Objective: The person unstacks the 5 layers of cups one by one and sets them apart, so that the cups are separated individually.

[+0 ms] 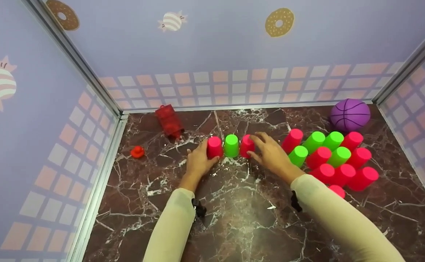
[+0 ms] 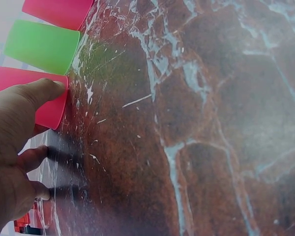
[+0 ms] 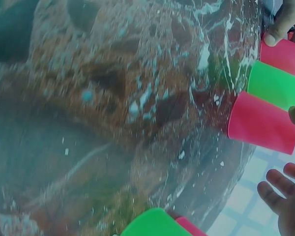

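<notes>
Three upside-down cups stand in a short row on the marble-patterned table. The left pink cup (image 1: 215, 147) is held by my left hand (image 1: 198, 161), whose thumb presses its near side, as the left wrist view shows. The green cup (image 1: 231, 146) stands in the middle, untouched. At the row's right end, my right hand (image 1: 273, 154) has thumb and index finger at the other pink cup (image 3: 263, 123). Its other fingers spread away from that cup in the right wrist view. The index finger's contact is hidden there.
Several pink and green cups (image 1: 318, 157) stand grouped to the right, beside my right forearm. Behind them sits a purple ball (image 1: 350, 115). A red translucent object (image 1: 170, 120) and a small orange-red object (image 1: 137, 151) lie at the left. Patterned walls (image 1: 212, 47) enclose the table.
</notes>
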Demonstrator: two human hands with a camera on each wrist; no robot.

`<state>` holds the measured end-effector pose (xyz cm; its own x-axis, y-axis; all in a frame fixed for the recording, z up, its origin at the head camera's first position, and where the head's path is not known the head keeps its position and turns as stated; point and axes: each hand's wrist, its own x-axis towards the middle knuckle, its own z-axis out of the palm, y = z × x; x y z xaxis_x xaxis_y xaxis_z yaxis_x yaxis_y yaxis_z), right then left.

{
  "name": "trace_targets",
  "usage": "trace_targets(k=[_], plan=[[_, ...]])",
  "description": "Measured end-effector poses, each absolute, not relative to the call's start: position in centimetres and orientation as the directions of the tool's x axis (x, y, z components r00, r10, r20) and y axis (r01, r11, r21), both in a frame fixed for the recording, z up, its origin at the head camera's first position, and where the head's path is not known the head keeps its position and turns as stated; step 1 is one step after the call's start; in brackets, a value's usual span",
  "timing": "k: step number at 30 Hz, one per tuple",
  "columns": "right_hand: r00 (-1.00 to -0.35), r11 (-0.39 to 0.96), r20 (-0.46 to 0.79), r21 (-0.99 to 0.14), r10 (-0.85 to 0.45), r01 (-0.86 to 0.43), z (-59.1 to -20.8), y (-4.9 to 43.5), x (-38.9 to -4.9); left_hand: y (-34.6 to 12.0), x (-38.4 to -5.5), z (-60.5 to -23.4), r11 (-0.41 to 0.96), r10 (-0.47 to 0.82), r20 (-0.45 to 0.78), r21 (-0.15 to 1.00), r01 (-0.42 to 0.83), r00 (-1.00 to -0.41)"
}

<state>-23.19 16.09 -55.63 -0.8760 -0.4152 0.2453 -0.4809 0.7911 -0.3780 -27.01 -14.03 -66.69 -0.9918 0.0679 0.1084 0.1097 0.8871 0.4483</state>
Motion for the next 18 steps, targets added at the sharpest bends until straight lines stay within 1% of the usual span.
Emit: trace_targets(k=[8, 12, 18], plan=[[-0.892, 0.789, 0.262, -0.42, -0.367, -0.448, -56.9, 14.9, -23.3, -14.1, -27.0, -66.8, 0.883, 0.071, 0.111, 0.455, 0.115, -0.991], [-0.911, 0.787, 0.242, -0.461, -0.334, -0.41, -57.2, 14.5, -23.4, -14.0, -27.0, -66.7, 0.882, 0.072, 0.114, 0.456, 0.117, -0.991], [-0.932, 0.794, 0.194, -0.487, -0.307, -0.363, -57.4, 13.9, -23.6, -13.9, -27.1, -66.6, 0.882, 0.066, 0.1, 0.46, 0.105, -0.993]])
